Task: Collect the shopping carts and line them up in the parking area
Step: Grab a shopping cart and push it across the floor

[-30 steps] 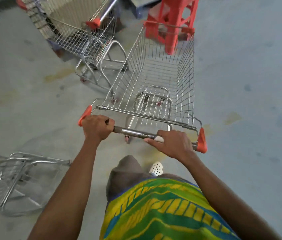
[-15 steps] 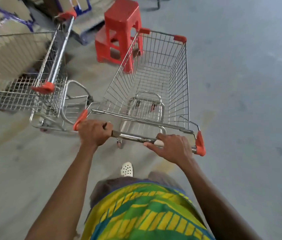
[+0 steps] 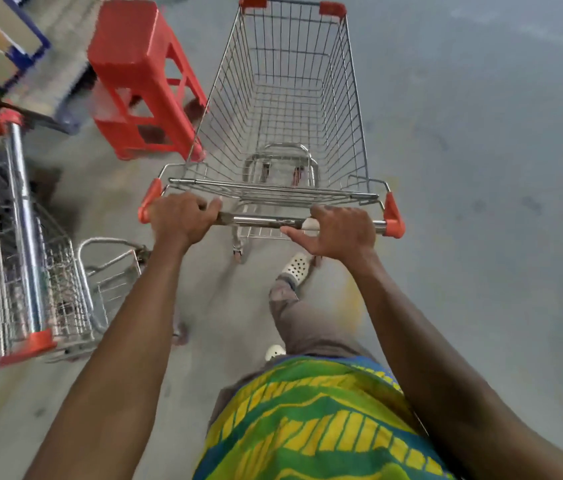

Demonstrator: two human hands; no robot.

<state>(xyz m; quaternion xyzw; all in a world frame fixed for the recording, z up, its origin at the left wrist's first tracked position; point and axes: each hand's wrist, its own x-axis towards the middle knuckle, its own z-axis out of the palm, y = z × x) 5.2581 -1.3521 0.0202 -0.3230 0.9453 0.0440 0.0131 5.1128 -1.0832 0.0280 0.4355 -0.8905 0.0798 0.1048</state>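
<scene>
1. The person stands behind an empty shopping cart (image 3: 287, 109) on the concrete floor (image 3: 481, 168). The left hand (image 3: 179, 220) is wrapped tightly round the left end of the handle bar (image 3: 262, 221). The right hand (image 3: 339, 233) sits on the right part of the bar with its fingers (image 3: 333, 213) curled over the top and the thumb held out along it.
2. A red stool (image 3: 141, 77) stands just beside the cart's left side, touching or nearly touching the wire near the rear corner; the blur there makes it hard to tell which. A straight push could catch the stool and drag or tip it, or swing the cart off its line.
3. A second cart (image 3: 27, 271) stands to the person's left, close to the left arm. A wide turn that way could knock the two carts together or pinch the left hand between them.
4. The right hand's looser hold may give weaker steering if a wheel jams.
5. One foot (image 3: 295, 268) is stepping close behind the cart's rear wheels, so a sudden stop could strike it.
</scene>
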